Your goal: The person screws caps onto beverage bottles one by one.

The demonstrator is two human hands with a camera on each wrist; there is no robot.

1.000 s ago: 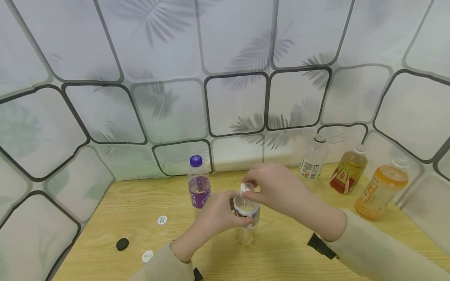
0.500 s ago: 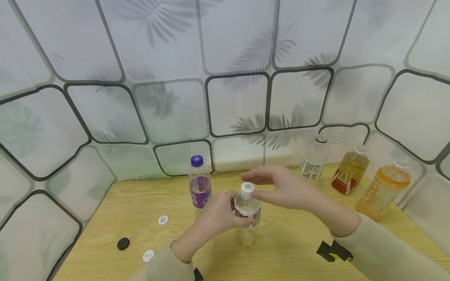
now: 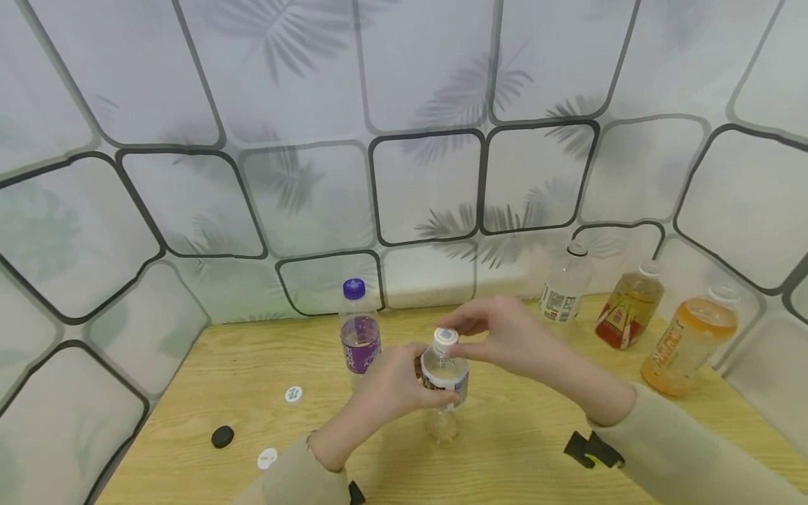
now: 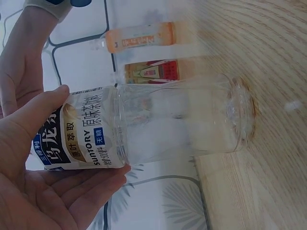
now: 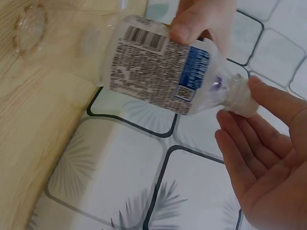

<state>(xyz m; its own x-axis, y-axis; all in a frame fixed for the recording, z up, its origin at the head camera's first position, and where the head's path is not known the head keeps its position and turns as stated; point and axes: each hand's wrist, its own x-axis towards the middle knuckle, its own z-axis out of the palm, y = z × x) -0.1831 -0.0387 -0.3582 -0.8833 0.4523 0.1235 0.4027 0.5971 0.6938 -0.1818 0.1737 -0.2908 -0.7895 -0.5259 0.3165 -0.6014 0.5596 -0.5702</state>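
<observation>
A clear plastic bottle (image 3: 445, 372) with a white, dark and blue label stands upright on the wooden table. My left hand (image 3: 393, 382) grips it around the label, thumb on the near side. On its neck sits a white bottle cap (image 3: 445, 337). My right hand (image 3: 514, 340) pinches this cap between thumb and fingertips; in the right wrist view the thumb (image 5: 268, 93) is on one side and the fingers on the other. The label (image 4: 81, 129) is partly hidden by the left hand. Behind that hand stands a purple-labelled bottle (image 3: 360, 344) with a purple cap.
Two loose white caps (image 3: 293, 395) and a black cap (image 3: 222, 437) lie on the table (image 3: 252, 358) at left. At right stand a clear bottle (image 3: 562, 287), a red-and-yellow bottle (image 3: 628, 308) and an orange bottle (image 3: 688, 344). A patterned wall (image 3: 423, 189) encloses the back and sides.
My right hand drew back and loosened from the cap, turned outward, then closed in on the cap again. The left hand and the bottle have stayed in place.
</observation>
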